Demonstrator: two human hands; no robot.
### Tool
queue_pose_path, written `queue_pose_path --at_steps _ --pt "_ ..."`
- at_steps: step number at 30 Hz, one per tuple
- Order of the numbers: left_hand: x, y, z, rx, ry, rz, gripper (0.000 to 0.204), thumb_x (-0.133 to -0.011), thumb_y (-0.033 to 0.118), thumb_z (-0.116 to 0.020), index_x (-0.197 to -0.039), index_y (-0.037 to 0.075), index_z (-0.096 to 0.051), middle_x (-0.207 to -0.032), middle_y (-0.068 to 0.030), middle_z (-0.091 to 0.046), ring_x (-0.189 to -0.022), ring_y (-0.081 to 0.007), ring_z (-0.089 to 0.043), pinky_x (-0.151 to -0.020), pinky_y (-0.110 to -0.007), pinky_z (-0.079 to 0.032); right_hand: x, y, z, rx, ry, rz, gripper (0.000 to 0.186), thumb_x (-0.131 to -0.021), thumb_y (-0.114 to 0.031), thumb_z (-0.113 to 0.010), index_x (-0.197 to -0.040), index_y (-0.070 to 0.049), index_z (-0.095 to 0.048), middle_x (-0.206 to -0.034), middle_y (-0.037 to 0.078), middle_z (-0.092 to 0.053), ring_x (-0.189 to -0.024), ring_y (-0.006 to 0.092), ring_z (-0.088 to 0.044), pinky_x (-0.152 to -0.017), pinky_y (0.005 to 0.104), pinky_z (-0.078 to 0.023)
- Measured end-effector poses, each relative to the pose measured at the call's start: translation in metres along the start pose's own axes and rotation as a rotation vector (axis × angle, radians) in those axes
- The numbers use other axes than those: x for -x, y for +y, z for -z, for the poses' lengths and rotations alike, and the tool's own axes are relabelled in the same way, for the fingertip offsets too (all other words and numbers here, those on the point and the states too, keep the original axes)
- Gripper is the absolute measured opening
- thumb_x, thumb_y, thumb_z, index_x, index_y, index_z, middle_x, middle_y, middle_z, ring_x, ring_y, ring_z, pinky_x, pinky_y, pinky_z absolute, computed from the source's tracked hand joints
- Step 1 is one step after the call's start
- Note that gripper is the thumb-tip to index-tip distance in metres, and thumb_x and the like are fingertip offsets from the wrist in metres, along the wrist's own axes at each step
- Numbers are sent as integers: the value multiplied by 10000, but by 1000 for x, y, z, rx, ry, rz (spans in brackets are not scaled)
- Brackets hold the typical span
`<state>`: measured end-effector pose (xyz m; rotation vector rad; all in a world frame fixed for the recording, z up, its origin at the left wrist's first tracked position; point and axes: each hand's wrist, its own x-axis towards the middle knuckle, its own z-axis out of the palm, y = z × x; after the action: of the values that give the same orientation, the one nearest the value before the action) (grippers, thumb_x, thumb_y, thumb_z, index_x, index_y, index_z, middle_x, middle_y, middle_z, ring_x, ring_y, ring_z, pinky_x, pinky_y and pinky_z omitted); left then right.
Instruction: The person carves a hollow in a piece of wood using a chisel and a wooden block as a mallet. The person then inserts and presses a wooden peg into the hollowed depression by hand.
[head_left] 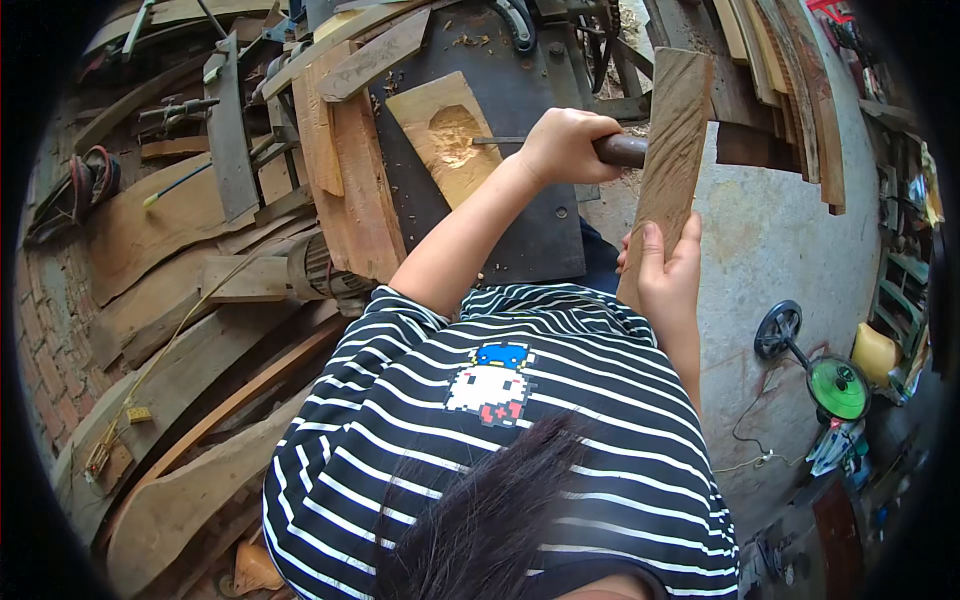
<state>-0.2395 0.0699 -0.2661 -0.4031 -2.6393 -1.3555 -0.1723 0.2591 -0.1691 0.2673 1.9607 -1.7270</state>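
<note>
My left hand [568, 147] is wrapped around a chisel [622, 151], its dark rounded handle sticking out to the right. The thin metal blade points left, and its tip meets a rough hollow cut into a pale wooden board [470, 105]. That board lies at a slant on a dark metal worktable [535, 225]. In my right hand [668, 268] is a long, flat wooden plank [675, 135], gripped near its lower end and held upright. The plank's face is beside the end of the chisel handle; whether they touch I cannot tell.
Wood chips [470, 40] lie on the far part of the table. Thick timber pieces [360, 190] line its left edge, with a ribbed motor [330, 265] below. Stacked planks [800, 90] stand at the far right. A green-centred fan [838, 388] is on the concrete floor [765, 245].
</note>
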Motion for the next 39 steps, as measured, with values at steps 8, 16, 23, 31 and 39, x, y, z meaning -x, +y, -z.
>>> queue_pose_path --at_steps 8,16,23,31,39 --pt "8 -4 5 -48 35 -18 315 -583 307 -770 -832 129 -698 -745 -82 -680 -694 -271 -670 -617 -358 -546 11 -19 30 -193 370 591 249 -1027 -201 -391 -1170 -39 -515 -974 134 -619 -759 180 -629 -683 280 -558" --pt "23 -8 -5 -159 -92 -12 283 -573 262 -766 -808 127 -684 -732 -75 -668 -666 -278 -660 -595 -351 -540 16 -14 30 -95 28 191 238 -997 -147 -501 -1192 -36 -421 -856 67 -603 -676 114 -583 -586 247 -493" --pt "22 16 27 -82 -69 -70 265 -585 229 -765 -794 121 -641 -727 -80 -652 -663 -290 -648 -579 -372 -518 17 -42 48 -182 400 534 322 -1020 -152 -400 -1293 -23 -288 -957 169 -591 -738 206 -601 -626 331 -519" --pt "59 35 52 -389 63 580 253 -732 230 -737 -921 88 -647 -880 -113 -676 -799 -310 -667 -691 -401 -530 26 -21 51 -232 384 318 320 -1014 -151 -423 -1283 -25 -304 -942 150 -582 -746 195 -594 -634 328 -516" --pt "89 -61 96 -502 61 1079 523 -653 392 -850 -952 13 -648 -945 -166 -685 -876 -320 -677 -784 -412 -530 21 -8 60 -288 263 161 238 -1006 -136 -448 -1191 -6 -374 -920 139 -576 -694 184 -599 -618 330 -529"
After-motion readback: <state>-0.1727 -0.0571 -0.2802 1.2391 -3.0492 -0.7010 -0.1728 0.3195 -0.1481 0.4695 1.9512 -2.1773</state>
